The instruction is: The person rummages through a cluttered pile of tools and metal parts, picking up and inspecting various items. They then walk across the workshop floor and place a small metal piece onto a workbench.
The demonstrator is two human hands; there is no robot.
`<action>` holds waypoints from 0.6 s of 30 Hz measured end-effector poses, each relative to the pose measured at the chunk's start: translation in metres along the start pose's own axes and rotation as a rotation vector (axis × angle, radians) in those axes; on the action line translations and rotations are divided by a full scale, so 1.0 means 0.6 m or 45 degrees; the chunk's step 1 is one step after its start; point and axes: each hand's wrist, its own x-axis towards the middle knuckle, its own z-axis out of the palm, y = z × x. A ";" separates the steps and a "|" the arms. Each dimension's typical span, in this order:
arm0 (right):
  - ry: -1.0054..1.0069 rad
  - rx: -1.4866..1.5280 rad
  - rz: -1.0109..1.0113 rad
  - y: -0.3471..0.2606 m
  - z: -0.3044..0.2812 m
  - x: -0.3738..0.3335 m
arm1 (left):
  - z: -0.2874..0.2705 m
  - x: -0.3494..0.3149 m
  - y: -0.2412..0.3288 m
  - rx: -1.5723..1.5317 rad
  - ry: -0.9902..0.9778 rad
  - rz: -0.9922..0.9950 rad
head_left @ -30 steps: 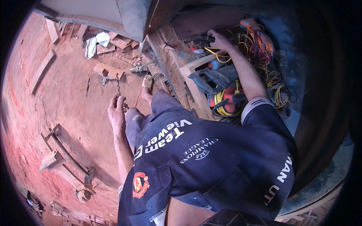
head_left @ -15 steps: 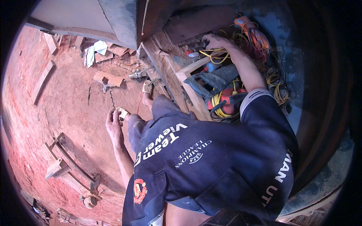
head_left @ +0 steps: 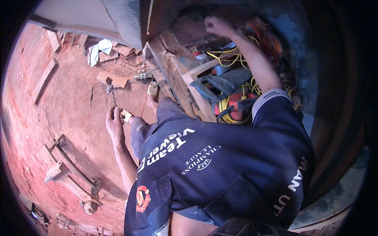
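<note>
My left hand [head_left: 115, 121] is low over the dirt floor at the left, fingers closed round the end of a twisted auger drill bit [head_left: 114, 99]. The bit's far tip points towards a piece of board [head_left: 112, 79] on the ground. On the other side, my right hand [head_left: 219, 26] reaches into the dark storage space, its fingers curled. Whatever is in them, if anything, is hidden. Below that hand lie dark tools [head_left: 204, 41], a yellow cable [head_left: 226, 59] and a handsaw [head_left: 214, 87] with a dark handle.
A red power tool [head_left: 238, 107] wrapped in yellow cord sits by a wooden frame [head_left: 200, 100]. An orange tool [head_left: 267, 39] lies among tangled cables. A clamp-like metal tool [head_left: 143, 75], wood offcuts [head_left: 44, 80] and a wooden stand [head_left: 59, 172] are on the dirt floor.
My right hand has lifted off the dark tools and moved farther back, its fingers now curled. My left hand has shifted slightly left and away from me with the drill bit.
</note>
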 end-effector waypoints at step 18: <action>0.634 0.064 -0.135 0.023 0.007 -0.038 | 0.000 0.014 -0.018 0.025 0.036 -0.027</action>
